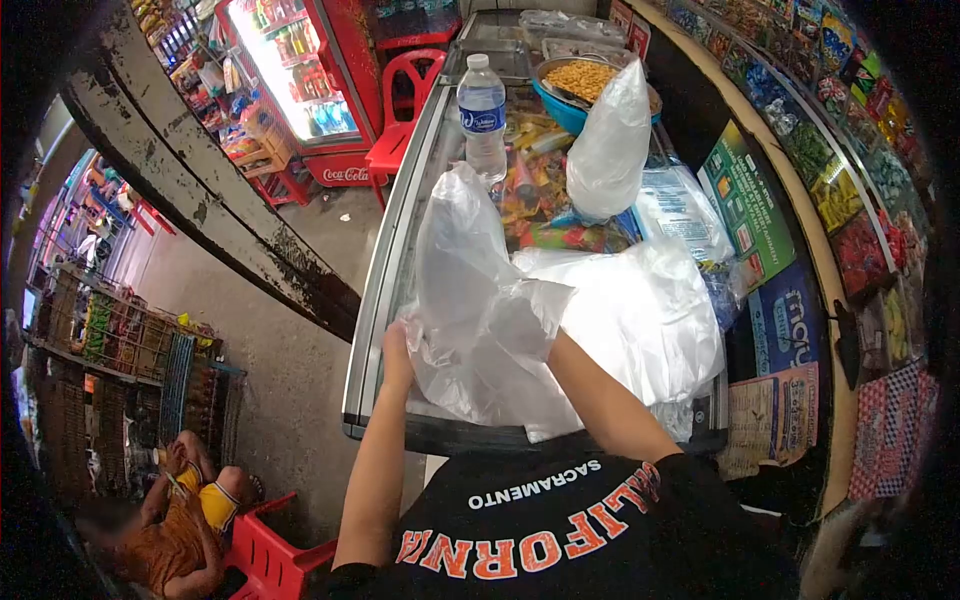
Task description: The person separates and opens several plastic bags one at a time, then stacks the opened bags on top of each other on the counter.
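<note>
A clear plastic bag (465, 300) stands up in front of me, loose and crumpled, over the glass top of a display freezer. My left hand (398, 350) is closed at the bag's left edge, with most of its fingers behind the film. My right hand (560, 343) shows only at the wrist; the bag's plastic covers the fingers, so their pose is hidden. Right beside the bag lies a pile of white plastic bags (640, 320). Beyond it stands a filled, cone-shaped plastic bag (610, 150). A water bottle (482, 120) stands upright behind the bag I hold.
A blue basin (563, 112) with a tray of peanuts (578, 78) sits farther back. The freezer's metal edge (385, 260) runs along my left. A red chair (405, 120) and a drinks fridge (300, 90) stand beyond; a person (175, 540) sits low at left.
</note>
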The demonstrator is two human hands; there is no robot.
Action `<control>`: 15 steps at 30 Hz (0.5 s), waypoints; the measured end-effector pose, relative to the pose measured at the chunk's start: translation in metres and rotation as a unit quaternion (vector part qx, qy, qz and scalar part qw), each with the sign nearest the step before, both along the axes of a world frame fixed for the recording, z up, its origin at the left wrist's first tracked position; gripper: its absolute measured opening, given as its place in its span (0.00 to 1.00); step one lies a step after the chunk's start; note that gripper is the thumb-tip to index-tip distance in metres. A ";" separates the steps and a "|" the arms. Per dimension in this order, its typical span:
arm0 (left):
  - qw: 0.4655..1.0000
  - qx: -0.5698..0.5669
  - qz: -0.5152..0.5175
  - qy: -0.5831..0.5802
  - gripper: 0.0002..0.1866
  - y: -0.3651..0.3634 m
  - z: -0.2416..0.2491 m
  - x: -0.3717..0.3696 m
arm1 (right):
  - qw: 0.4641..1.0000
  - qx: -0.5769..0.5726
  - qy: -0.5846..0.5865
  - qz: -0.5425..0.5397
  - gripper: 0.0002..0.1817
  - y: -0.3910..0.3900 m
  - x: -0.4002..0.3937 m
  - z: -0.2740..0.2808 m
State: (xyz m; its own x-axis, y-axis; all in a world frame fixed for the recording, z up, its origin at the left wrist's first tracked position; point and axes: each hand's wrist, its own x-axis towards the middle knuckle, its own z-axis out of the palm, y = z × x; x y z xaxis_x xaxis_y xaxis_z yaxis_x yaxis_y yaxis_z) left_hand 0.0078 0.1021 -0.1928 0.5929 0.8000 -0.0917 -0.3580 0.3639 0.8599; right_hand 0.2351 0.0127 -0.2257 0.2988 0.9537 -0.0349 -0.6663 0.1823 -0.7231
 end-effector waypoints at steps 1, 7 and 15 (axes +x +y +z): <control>1.000 -0.001 0.001 0.001 0.18 0.011 -0.012 -0.004 | 0.992 -0.036 0.111 -0.046 0.12 0.007 0.006 -0.020; 0.794 0.379 0.148 0.451 0.15 0.029 0.051 -0.067 | 0.890 -0.239 -0.331 -0.203 0.20 -0.015 0.016 0.046; 0.923 0.253 0.280 0.070 0.09 0.012 0.150 -0.135 | 0.898 -0.015 -0.310 -0.312 0.24 -0.046 -0.002 0.215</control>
